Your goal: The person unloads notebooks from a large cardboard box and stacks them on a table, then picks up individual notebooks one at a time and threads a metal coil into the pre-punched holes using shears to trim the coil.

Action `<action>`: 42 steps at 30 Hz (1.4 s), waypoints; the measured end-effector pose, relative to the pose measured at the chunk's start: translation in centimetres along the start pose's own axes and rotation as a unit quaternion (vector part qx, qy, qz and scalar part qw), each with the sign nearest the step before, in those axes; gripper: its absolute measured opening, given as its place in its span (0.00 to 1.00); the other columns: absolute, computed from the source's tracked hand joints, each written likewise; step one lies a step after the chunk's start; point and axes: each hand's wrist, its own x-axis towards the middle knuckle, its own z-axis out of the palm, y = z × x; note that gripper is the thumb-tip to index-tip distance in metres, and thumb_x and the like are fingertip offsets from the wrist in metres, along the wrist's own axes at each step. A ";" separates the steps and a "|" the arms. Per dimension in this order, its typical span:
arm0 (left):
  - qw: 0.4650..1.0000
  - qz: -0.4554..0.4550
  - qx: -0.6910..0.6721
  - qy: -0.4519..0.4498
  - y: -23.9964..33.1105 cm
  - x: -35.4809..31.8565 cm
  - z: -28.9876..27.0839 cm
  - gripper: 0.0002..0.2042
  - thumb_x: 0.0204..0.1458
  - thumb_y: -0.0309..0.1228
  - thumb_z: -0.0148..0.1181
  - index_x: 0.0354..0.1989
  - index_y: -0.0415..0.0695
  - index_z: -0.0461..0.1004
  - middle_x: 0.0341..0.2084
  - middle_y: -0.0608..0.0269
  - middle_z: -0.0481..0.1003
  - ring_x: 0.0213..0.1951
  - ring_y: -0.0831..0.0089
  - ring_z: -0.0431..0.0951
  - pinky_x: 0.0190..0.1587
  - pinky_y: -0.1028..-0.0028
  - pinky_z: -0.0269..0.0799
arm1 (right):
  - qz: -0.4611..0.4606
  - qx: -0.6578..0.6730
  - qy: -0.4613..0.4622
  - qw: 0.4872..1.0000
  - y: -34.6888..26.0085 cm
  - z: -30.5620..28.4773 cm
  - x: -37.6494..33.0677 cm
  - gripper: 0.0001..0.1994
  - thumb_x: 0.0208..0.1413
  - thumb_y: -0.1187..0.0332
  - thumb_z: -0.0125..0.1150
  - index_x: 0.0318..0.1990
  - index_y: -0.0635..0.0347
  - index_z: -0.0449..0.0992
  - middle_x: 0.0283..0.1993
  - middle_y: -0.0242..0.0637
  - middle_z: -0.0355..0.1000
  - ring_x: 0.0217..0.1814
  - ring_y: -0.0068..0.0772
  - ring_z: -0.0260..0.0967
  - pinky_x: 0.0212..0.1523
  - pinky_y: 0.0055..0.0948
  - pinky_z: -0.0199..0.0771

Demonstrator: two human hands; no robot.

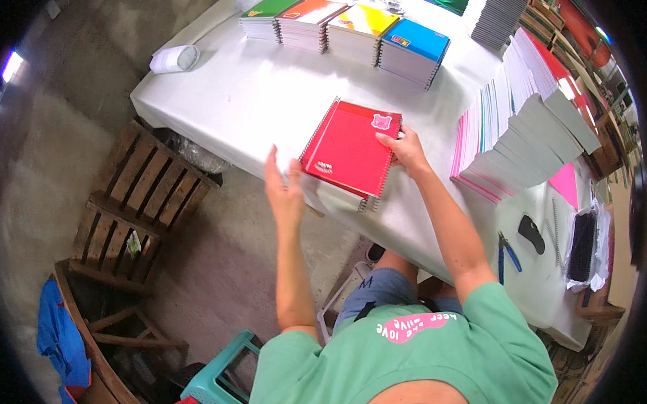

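Red spiral notebooks (354, 146) lie in a small pile close to the front edge of the white-covered table (249, 92). Wire coils show along the pile's left side and also at its lower right, so more than one notebook is there. My right hand (409, 149) grips the right edge, thumb on the top cover and fingers tucked out of sight at the side. Beside the lower left corner is my left hand (284, 190), slightly blurred, its fingers spread and nothing in it; it seems just apart from the pile.
Green (270, 9), orange (312, 13), yellow (362, 24) and blue notebook stacks (414, 41) line the back. Tall paper stacks (518, 130) stand right, near blue-handled pliers (507, 257) and a black piece (531, 233). Wooden pallets (146, 185) and a teal stool (221, 369) are at left.
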 end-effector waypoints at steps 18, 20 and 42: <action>0.988 -0.009 0.133 0.077 -3.6 0.4 5.3 0.16 0.54 0.38 0.55 0.43 0.38 0.74 0.38 0.55 0.74 0.38 0.63 0.74 0.43 0.68 0.68 | 0.073 -0.108 -0.032 0.991 -2.4 -1.6 -2.7 0.49 0.42 0.56 0.69 0.66 0.62 0.43 0.26 0.42 0.72 0.17 0.29 0.70 0.15 0.28 0.70; 0.988 0.022 0.124 0.085 -4.8 0.7 5.1 0.17 0.54 0.41 0.55 0.45 0.39 0.73 0.38 0.54 0.73 0.38 0.60 0.74 0.42 0.66 0.69 | -0.161 -0.174 -0.008 0.972 -4.3 -2.9 -4.5 0.39 0.44 0.58 0.67 0.62 0.59 0.54 0.26 0.40 0.73 0.20 0.27 0.71 0.20 0.28 0.70; 0.960 0.281 -0.011 -0.004 13.6 -6.9 9.4 0.17 0.54 0.31 0.55 0.52 0.40 0.67 0.50 0.51 0.65 0.56 0.59 0.63 0.56 0.62 0.59 | -0.112 -0.319 0.264 0.903 -22.6 -37.8 -14.5 0.26 0.44 0.69 0.67 0.51 0.67 0.66 0.48 0.43 0.69 0.46 0.35 0.69 0.47 0.29 0.69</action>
